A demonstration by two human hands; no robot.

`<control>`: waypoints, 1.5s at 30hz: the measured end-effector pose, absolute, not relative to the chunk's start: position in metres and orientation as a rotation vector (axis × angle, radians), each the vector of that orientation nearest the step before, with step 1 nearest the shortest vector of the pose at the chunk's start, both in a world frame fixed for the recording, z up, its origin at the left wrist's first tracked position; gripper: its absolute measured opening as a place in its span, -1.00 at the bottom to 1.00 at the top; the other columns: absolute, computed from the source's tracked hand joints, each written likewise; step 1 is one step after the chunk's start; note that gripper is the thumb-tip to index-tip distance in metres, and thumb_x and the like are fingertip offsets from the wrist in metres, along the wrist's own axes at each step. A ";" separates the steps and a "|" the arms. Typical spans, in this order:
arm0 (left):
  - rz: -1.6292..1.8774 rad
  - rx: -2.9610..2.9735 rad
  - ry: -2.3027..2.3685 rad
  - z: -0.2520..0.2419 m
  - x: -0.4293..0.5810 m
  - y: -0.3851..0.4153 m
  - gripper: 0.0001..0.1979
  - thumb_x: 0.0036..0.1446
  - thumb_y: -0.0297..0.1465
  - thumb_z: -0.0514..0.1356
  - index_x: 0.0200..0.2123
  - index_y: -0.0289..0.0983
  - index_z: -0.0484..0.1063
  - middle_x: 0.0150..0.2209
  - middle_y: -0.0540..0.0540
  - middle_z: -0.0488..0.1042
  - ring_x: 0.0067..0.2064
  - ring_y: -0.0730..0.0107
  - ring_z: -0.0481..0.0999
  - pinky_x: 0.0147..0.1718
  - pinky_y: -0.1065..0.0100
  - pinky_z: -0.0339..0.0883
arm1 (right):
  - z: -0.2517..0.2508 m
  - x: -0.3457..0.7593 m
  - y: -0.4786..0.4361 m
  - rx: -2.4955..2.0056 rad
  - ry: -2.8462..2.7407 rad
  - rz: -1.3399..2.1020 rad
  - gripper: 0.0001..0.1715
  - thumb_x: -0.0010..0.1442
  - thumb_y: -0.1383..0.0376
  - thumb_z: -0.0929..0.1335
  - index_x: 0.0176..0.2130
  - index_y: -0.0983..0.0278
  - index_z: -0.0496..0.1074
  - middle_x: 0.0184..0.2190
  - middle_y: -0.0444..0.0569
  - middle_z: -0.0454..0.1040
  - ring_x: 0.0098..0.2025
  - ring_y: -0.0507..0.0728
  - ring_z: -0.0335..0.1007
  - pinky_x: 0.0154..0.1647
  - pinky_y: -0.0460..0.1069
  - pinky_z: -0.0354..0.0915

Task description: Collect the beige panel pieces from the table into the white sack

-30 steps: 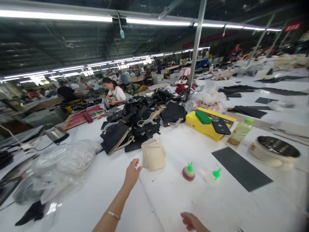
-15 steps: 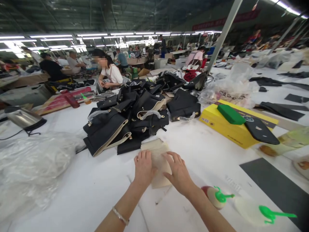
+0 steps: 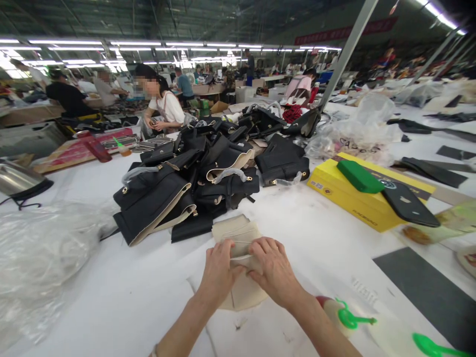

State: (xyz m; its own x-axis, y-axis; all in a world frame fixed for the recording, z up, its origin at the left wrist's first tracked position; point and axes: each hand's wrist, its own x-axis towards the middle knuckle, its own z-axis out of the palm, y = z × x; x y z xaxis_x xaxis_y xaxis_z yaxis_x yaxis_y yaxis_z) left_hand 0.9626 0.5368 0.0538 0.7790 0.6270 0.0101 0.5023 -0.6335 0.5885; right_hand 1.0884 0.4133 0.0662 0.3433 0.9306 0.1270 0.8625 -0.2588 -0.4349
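Beige fabric pieces (image 3: 247, 293) lie in a loose stack on the white table in front of me, fanned out at the far end. My left hand (image 3: 219, 265) grips the left side of the fabric, its thumb and fingers pinched over a fold. On the other side, my right hand (image 3: 273, 267) pinches the same fold, fingers on top and thumb underneath. Just beyond the fabric is a heap of black bags (image 3: 159, 198) with beige inner edges and wrapped handles.
At right, a yellow box (image 3: 353, 201) carries a green case (image 3: 360, 176) and a black phone (image 3: 409, 201). Green-tipped glue bottles (image 3: 340, 313) lie by my right forearm, near a dark grey sheet (image 3: 424, 287). Clear plastic (image 3: 40, 263) spreads at left. A co-worker (image 3: 169, 106) sits beyond.
Both hands have closed on the fabric and drawn its fold up toward me. Earlier the right fingers were spread over it. The view has shifted slightly.
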 end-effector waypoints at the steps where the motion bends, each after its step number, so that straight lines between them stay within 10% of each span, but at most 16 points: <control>1: 0.286 2.306 0.814 0.054 0.963 0.543 -0.71 0.08 -0.37 0.21 -0.11 -0.20 0.27 -0.34 0.02 0.41 -0.24 0.27 0.42 -0.21 0.28 0.23 | 0.067 1.089 0.412 -2.182 -1.580 0.241 -0.62 0.00 0.50 0.38 -0.21 0.20 0.24 -0.19 -0.07 0.37 -0.06 0.21 0.23 0.07 0.13 0.03; 5: 0.288 2.246 0.819 0.056 0.972 0.570 -0.84 0.23 -0.39 0.02 -0.14 -0.21 0.33 -0.37 0.01 0.41 -0.32 0.34 0.42 -0.29 0.34 0.25 | 0.065 1.089 0.405 -2.181 -1.612 0.369 -0.66 -0.03 0.53 0.34 -0.26 0.23 0.24 -0.35 -0.12 0.38 -0.24 0.17 0.27 -0.13 0.06 0.10; 10: 0.249 2.422 0.764 0.056 0.981 0.576 -0.63 -0.07 -0.54 0.27 -0.14 -0.18 0.37 -0.10 -0.07 0.38 -0.02 0.19 0.31 -0.03 0.25 0.17 | 0.071 1.082 0.393 -2.138 -1.693 0.533 -0.73 0.04 0.50 0.36 -0.24 0.22 0.36 -0.25 -0.11 0.39 -0.15 0.17 0.29 -0.12 0.04 0.11; 16: 0.138 2.465 0.832 0.058 0.978 0.565 -0.71 -0.15 -0.49 0.32 -0.36 -0.23 0.28 -0.23 -0.07 0.38 -0.12 0.14 0.31 -0.12 0.18 0.13 | 0.090 1.071 0.392 -2.181 -1.721 0.486 -0.82 0.03 0.51 0.38 -0.39 0.24 0.38 -0.14 -0.03 0.35 -0.03 0.20 0.26 0.02 0.11 0.18; 23: -0.002 2.279 0.657 0.078 0.955 0.549 -0.90 0.04 -0.48 0.14 -0.35 -0.18 0.39 -0.39 0.09 0.47 -0.32 0.40 0.41 -0.35 0.41 0.15 | 0.081 1.069 0.388 -2.132 -1.803 0.369 -0.76 -0.02 0.53 0.39 -0.30 0.28 0.45 0.34 0.14 -0.08 0.39 0.28 -0.34 0.36 0.26 -0.35; 30: -0.105 2.067 0.412 0.086 0.943 0.547 -0.78 0.12 -0.36 0.11 -0.53 -0.26 0.43 -0.51 0.06 0.37 -0.41 0.43 0.34 -0.45 0.42 0.09 | 0.099 1.065 0.391 -2.079 -1.913 0.396 -0.72 0.04 0.50 0.36 -0.23 0.19 0.43 -0.17 -0.10 0.39 0.02 0.18 0.28 0.36 0.28 -0.33; 35: 0.197 2.366 0.729 0.072 0.967 0.571 -0.86 0.15 -0.37 0.17 -0.22 -0.25 0.45 -0.22 -0.05 0.46 -0.15 0.28 0.38 -0.15 0.33 0.23 | 0.103 1.062 0.393 -2.172 -1.930 0.494 -0.76 0.01 0.51 0.34 -0.29 0.25 0.34 -0.17 0.00 0.38 -0.09 0.26 0.29 0.02 0.18 0.23; 41: 0.216 2.474 0.858 0.050 0.996 0.577 -0.80 -0.07 -0.46 0.33 -0.33 -0.23 0.40 -0.18 -0.08 0.42 -0.05 0.13 0.31 -0.07 0.17 0.18 | 0.093 1.058 0.379 -2.209 -1.771 0.768 -0.37 -0.07 0.54 0.29 0.03 0.30 0.25 -0.13 0.06 0.46 -0.05 0.26 0.35 0.05 0.14 0.16; 45: 0.230 2.452 0.893 0.048 0.994 0.581 -0.81 -0.08 -0.43 0.33 -0.43 -0.23 0.34 -0.07 -0.08 0.37 -0.01 0.16 0.30 -0.07 0.21 0.19 | 0.097 1.056 0.378 -2.244 -1.726 0.920 -0.69 -0.02 0.47 0.37 -0.21 0.26 0.37 -0.16 0.01 0.47 -0.10 0.25 0.37 0.05 0.12 0.13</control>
State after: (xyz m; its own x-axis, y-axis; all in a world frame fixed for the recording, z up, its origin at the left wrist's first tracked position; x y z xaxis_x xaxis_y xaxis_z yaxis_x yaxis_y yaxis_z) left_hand 0.9944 0.5810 0.0479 0.7688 0.6393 -0.0165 0.5518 -0.6502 0.5222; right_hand 1.0564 0.3785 0.0969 0.1422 0.9190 -0.3678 0.8177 -0.3185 -0.4795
